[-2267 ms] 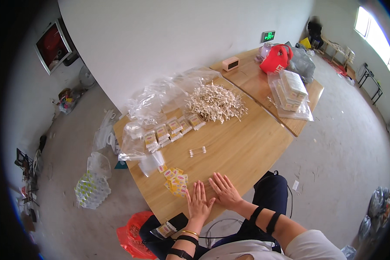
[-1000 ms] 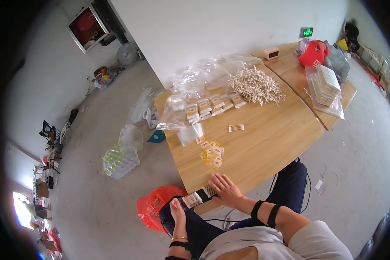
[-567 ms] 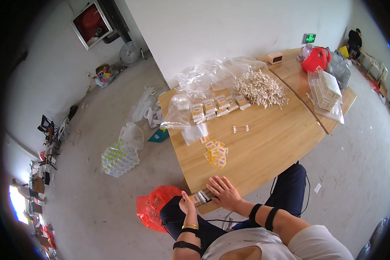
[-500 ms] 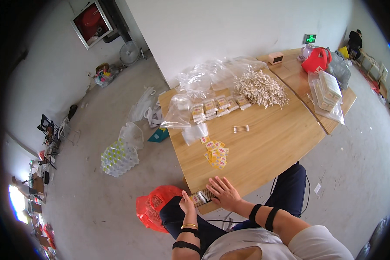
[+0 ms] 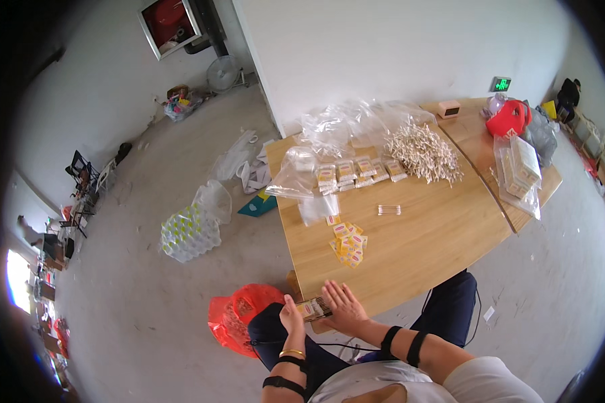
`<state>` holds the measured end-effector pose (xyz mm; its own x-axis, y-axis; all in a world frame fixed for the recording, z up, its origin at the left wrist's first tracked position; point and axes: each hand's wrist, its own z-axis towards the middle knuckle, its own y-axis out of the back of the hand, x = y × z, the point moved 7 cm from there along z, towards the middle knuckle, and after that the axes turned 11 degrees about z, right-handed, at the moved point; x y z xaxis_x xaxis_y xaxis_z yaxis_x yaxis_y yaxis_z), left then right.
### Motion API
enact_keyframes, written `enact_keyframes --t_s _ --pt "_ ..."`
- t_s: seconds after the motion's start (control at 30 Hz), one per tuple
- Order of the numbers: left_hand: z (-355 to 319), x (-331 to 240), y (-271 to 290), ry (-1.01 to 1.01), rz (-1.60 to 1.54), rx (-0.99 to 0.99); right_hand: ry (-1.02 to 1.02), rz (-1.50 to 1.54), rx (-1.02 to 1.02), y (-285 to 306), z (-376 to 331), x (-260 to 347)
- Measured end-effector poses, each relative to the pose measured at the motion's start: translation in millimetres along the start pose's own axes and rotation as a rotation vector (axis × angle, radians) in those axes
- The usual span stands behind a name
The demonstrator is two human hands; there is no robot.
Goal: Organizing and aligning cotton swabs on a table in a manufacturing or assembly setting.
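A single head-worn fisheye looks steeply down from well above the wooden table [image 5: 410,248]

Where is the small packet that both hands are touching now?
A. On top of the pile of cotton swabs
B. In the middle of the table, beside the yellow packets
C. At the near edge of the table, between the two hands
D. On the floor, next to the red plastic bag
C: the small packet sits at the near edge of the wooden table, with the left hand on one side and the right hand on the other.

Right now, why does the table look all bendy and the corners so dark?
Head view: the fisheye lens curves the wooden table's straight edges and leaves a black rim; daylight is soft, shadows faint; the hands and the small packet between them look slightly blurred.
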<state>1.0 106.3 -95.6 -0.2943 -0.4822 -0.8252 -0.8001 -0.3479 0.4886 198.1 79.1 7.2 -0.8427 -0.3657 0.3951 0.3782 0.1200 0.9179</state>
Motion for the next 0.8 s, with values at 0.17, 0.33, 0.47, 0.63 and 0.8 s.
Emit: enact_keyframes --t_s 0.17,0.33,0.47,0.63,0.8 --pt "9 6 28 -0.105 0.119 -0.085 0.088 -0.101 0.053 4 -8 -6" --pt "2 -9 28 -0.205 0.344 -0.111 0.075 -0.138 0.118 -6 2 16" --pt "-4 -26 18 -0.221 0.383 -0.163 0.044 -0.082 0.118 -6 4 19" --pt "2 -24 16 -0.258 0.498 -0.030 0.120 -0.054 0.102 -2 3 9" --pt "41 14 50 -0.285 0.178 -0.196 0.056 0.225 -0.171 40 2 -71"
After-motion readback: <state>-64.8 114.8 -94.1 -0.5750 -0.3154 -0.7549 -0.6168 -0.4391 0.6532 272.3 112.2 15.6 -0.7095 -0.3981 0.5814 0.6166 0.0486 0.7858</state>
